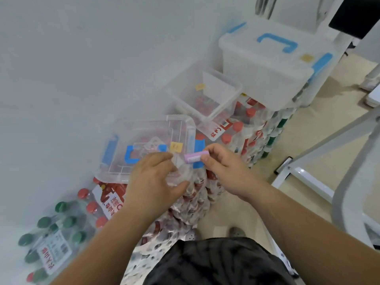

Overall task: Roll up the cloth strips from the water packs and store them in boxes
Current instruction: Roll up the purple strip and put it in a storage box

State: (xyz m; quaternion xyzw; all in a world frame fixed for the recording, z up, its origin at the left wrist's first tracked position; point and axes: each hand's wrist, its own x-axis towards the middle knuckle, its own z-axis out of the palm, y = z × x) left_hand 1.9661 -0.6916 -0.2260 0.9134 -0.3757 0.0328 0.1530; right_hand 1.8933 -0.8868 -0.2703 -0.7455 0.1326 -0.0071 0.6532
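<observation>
My right hand (pixel 224 163) pinches a small pink rolled cloth strip (pixel 194 157) between thumb and fingertips, just right of a clear plastic box with blue latches (pixel 127 161). My left hand (pixel 153 177) grips the near right corner of that box's clear lid, fingers on top and thumb underneath. The box sits on stacked water packs with red caps (pixel 197 194). Its inside is blurred through the lid.
An open clear box (pixel 228 103) stands farther back on the packs, and a closed white box with blue handle (pixel 267 64) behind it. Green-capped bottle packs (pixel 51 233) lie at lower left. A white wall runs along the left; a white metal frame (pixel 308 167) stands on the right.
</observation>
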